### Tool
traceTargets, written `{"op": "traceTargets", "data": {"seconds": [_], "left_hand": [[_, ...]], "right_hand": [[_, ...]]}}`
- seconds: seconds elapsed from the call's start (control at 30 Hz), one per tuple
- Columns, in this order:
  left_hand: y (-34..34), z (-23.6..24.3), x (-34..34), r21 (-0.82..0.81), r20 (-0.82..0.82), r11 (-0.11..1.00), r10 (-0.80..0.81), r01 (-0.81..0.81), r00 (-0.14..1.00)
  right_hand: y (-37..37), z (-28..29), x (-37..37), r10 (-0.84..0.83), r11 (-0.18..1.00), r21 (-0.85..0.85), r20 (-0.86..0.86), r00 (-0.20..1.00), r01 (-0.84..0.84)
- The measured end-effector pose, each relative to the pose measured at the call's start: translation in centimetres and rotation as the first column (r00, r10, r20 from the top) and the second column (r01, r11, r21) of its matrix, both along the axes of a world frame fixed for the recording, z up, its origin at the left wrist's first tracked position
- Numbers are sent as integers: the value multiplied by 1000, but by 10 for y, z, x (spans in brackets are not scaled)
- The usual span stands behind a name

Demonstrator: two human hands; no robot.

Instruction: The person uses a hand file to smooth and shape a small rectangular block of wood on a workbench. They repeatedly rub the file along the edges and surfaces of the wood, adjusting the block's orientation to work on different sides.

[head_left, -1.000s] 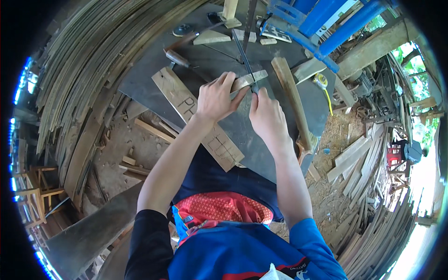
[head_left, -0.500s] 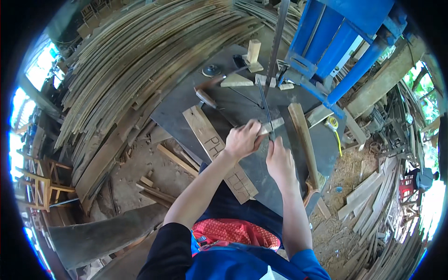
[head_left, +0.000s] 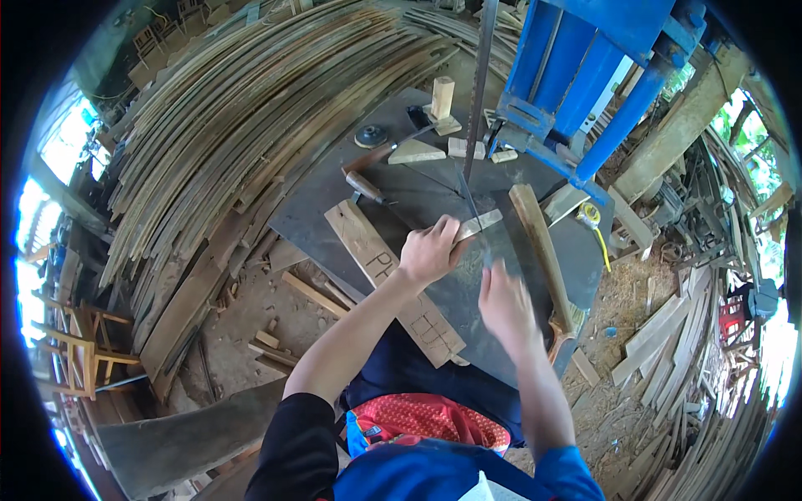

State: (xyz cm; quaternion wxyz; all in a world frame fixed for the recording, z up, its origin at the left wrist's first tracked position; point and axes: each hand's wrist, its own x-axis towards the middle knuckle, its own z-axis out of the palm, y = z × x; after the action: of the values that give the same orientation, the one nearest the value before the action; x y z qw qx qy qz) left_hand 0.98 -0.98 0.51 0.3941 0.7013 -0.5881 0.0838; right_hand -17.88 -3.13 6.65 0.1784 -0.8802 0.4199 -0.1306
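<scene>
The one view comes from the left of two fisheye cameras on the person's head, facing down and forward over the blue shirt at the lower edge; it sits close above the left hand, right hand and table, while stacked boards bend toward the rim.

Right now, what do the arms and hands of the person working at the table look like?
The left sleeve is black and short, ending around the elbow. The right sleeve is bright blue, so the two don't match! Below them, the left forearm and right forearm are uncovered. The left hand and right hand are bare too; the right one looks blurry.
</scene>
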Motion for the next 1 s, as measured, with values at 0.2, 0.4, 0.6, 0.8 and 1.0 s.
{"op": "traceTargets", "data": {"seconds": [0.2,0.4,0.6,0.8,1.0], "left_hand": [[-17,4,16,-76,-31,990,114,-116,993],[-11,-1,20,-23,-29,995,100,-101,995],[-18,4,19,6,77,995,101,-102,992],[-18,6,33,-73,66,997,32,-27,997],[-15,7,31,-40,-7,993,108,-108,994]], "right_hand": [[-1,4,16,-33,998,57,-34,999,35],[9,4,-4,-15,996,83,-4,1000,15],[-18,2,35,-33,997,65,70,997,29],[48,-11,-50,-69,995,76,-2,998,69],[28,2,-42,-56,998,2,-38,998,56]]}}
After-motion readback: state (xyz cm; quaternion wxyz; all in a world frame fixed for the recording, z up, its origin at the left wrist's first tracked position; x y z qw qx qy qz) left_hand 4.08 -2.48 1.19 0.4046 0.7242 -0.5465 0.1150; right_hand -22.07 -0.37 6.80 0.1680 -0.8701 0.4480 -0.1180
